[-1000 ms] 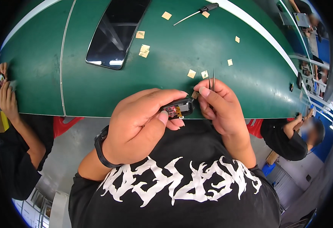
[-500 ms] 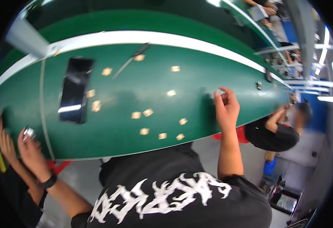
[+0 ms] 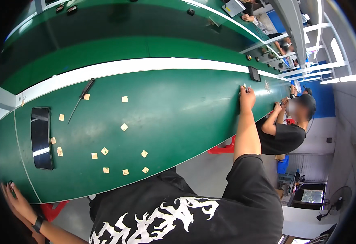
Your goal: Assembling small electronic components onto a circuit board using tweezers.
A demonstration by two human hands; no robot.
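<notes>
My right hand reaches far along the green table to the right. Its fingers are closed around a small silvery and dark part, whose kind is unclear. At the far left, by the table's edge, my left hand wears a dark wristband. A small dark thing shows at its fingertips, too small to name. Another person's forearm lies close beside my left one. Several small square beige pieces are scattered on the table between my hands.
A black phone-like slab lies at the left, and a black-handled screwdriver lies farther back. Near the far right edge sits a black tray. A person in black sits at the right, beside a red stool.
My view has turned rightward. My right hand has stretched out farther right and closed on the small part. The shiny metal piece earlier in my left hand no longer shows clearly.
</notes>
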